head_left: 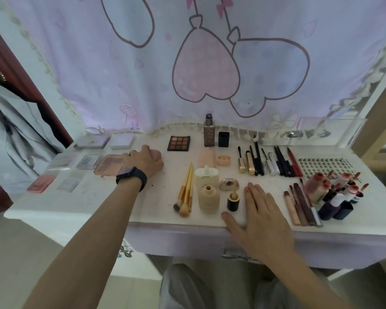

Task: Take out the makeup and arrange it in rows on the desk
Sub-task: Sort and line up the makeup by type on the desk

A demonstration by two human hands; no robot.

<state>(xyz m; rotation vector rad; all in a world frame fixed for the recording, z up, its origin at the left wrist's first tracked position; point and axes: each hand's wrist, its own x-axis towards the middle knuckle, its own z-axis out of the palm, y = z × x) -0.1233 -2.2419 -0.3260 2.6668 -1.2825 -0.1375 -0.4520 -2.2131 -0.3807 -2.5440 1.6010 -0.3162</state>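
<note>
Makeup lies in rows on the white desk [156, 197]. My left hand [146, 160], with a dark watch on the wrist, has its fingers curled over the right end of a flat pink palette [108, 166] in the left group. My right hand [262, 210] rests flat with straight fingers near the front edge, holding nothing. Between my hands are gold-handled brushes [186, 190], beige bottles [208, 198] and a small black jar [233, 201]. A brown eyeshadow palette [178, 143] and a foundation bottle [209, 132] stand at the back.
Clear compacts [91, 141] fill the left side. Mascaras and pencils [267, 162], a lash card [321, 167], lip glosses [301, 205] and red bottles [334, 188] crowd the right. A pink curtain [187, 63] hangs behind. A drawer handle [236, 255] sits below the desk edge.
</note>
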